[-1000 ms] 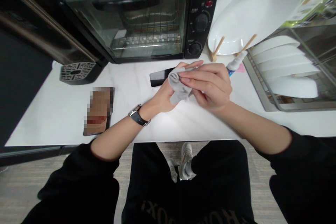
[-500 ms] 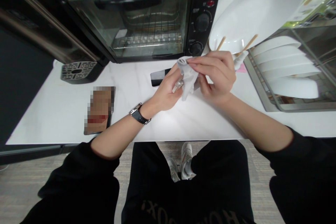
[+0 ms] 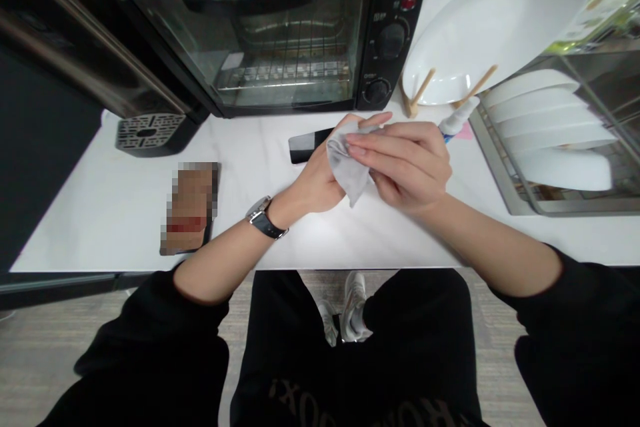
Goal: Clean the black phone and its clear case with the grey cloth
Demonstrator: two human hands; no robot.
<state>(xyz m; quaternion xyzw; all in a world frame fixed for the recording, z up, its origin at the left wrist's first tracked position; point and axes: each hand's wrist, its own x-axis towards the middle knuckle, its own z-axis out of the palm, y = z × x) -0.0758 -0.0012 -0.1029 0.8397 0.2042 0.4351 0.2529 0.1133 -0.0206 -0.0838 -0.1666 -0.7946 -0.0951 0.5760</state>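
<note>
A thin grey-white cloth [image 3: 351, 177] is pinched between the fingers of my right hand [image 3: 413, 163], which presses it over my left hand. My left hand [image 3: 323, 177], with a black-strapped watch on its wrist, lies beneath the cloth; one finger points out to the right past it. The cloth and my right hand hide most of its other fingers, so what it holds, if anything, does not show. Just behind my left hand, a black and grey flat object [image 3: 303, 147] rests on the white counter [image 3: 320, 240].
A black toaster oven [image 3: 295, 47] stands at the back. At the right are a large white dish [image 3: 490, 20] on wooden pegs, a white bottle [image 3: 457, 119] and a rack of bowls [image 3: 545, 110]. A blurred-out flat object [image 3: 189, 207] and a drip tray [image 3: 150, 133] are at the left.
The cloth has spread out over my left hand, and my right fingers have moved slightly down and left on it. The clear, shiny item glimpsed in my left hand is now hidden.
</note>
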